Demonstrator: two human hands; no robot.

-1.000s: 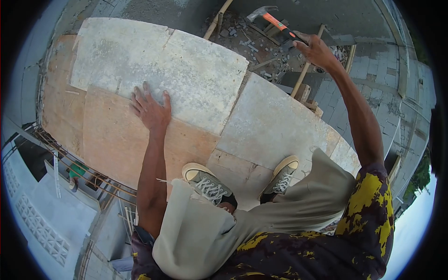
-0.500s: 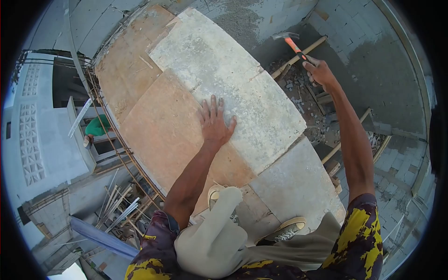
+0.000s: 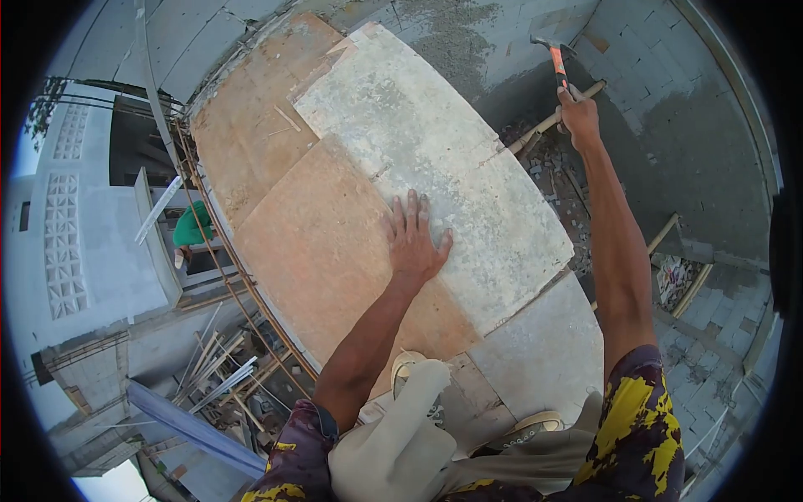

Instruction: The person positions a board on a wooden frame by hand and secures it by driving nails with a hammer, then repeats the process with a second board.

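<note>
My right hand [image 3: 579, 117] grips a claw hammer [image 3: 559, 65] by its orange and black handle, held up beyond the right edge of the boards with the metal head uppermost. With fingers spread, my left hand [image 3: 416, 241] rests flat where two boards meet. Under its fingers is a whitish, mortar-stained board [image 3: 493, 217]; an orange-brown board [image 3: 309, 243] lies beneath its wrist side. No tool is in the left hand.
Steel rods [image 3: 219, 259] run along the left edge of the platform. Past the right edge is a drop with rubble and a bamboo pole [image 3: 544, 127]. A person in green [image 3: 192, 224] is lower left, near timber scraps [image 3: 226, 368]. A grey board [image 3: 544, 335] lies near my feet.
The hammer has swung slightly upward and its head has turned more upright. The view has shifted, so the boards appear farther right. My left hand stays flat on the boards.
</note>
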